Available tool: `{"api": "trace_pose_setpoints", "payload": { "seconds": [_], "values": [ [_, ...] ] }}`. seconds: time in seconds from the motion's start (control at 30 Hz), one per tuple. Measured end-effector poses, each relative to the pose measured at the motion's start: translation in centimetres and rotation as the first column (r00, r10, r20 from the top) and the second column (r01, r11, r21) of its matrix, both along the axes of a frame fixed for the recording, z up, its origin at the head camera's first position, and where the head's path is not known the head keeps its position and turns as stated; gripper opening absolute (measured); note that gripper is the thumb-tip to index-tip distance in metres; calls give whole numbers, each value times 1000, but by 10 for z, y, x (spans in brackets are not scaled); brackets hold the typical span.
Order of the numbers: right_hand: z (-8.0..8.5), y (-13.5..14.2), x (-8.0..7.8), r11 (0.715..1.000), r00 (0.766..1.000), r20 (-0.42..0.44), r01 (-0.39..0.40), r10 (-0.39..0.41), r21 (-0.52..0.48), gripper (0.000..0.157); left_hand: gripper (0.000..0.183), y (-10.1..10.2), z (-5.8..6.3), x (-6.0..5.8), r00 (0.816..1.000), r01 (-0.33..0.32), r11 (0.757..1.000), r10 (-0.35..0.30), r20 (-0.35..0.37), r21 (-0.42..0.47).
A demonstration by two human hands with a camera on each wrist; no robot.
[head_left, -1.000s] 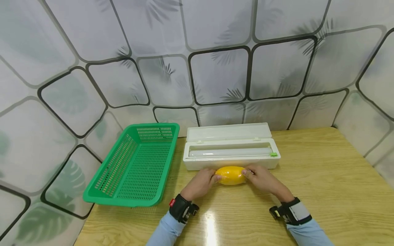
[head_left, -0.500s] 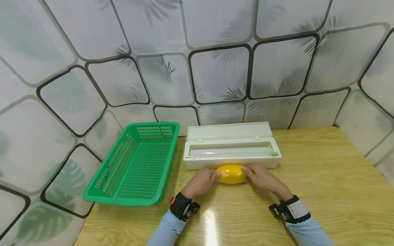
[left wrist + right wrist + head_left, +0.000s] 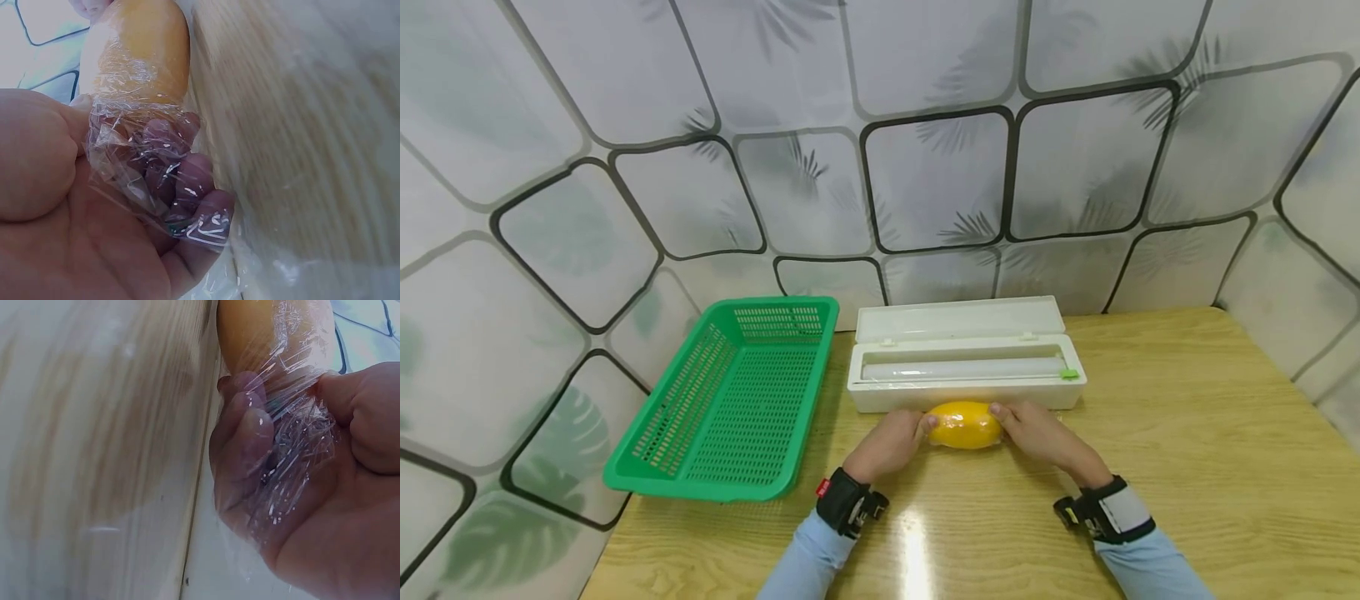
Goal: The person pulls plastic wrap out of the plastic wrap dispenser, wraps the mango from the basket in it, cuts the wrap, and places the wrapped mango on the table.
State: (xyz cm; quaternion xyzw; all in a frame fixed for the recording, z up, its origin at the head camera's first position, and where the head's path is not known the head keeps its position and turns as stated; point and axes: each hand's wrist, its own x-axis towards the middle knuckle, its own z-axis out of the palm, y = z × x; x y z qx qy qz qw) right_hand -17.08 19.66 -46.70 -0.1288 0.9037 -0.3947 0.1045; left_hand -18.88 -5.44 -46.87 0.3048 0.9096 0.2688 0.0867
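Note:
A smooth yellow oval fruit [image 3: 964,425], wrapped in clear cling film, is held level between both hands just in front of a white cling film dispenser [image 3: 966,396]. My left hand [image 3: 889,446] grips the loose film at the fruit's left end. In the left wrist view, that bunched film [image 3: 153,181] covers the curled fingers. On the other side, my right hand [image 3: 1037,433] pinches the film at the right end with its thumb against the fruit. Twisted, gathered film [image 3: 290,456] lies across the palm in the right wrist view.
The dispenser's lid [image 3: 958,319] stands open at the back, with a film roll [image 3: 962,369] inside and a green slider [image 3: 1069,374] at its right. A green perforated basket [image 3: 797,408] is on the left. The wooden table [image 3: 1210,433] meets a patterned wall behind.
The right thumb has shifted slightly upward at the fruit's end. Both hands and the wrapped fruit otherwise stay almost in the same place before the dispenser.

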Motion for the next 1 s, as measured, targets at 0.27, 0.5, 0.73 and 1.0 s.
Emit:
{"api": "trace_pose_setpoints", "payload": {
  "seconds": [0.27, 0.5, 0.73, 1.0],
  "values": [
    [1, -2, -1, 999, 999, 43, 33, -34, 23, 42, 49, 1, 0, 0, 1000, 6, 1000, -6, 9, -10],
    [1, -4, -1, 998, 997, 61, 42, -45, 49, 44, 47, 0, 1, 1, 999, 2, 1000, -2, 51, 6],
    [1, -4, -2, 998, 996, 75, 53, -56, 37, 46, 46, 3, -1, 2, 999, -15, 1000, 14, 28, 11],
    [-5, -5, -3, 998, 995, 75, 63, -64, 13, 47, 54, 5, -3, 4, 997, -59, 998, 59, 45, -11]
  ]
}}
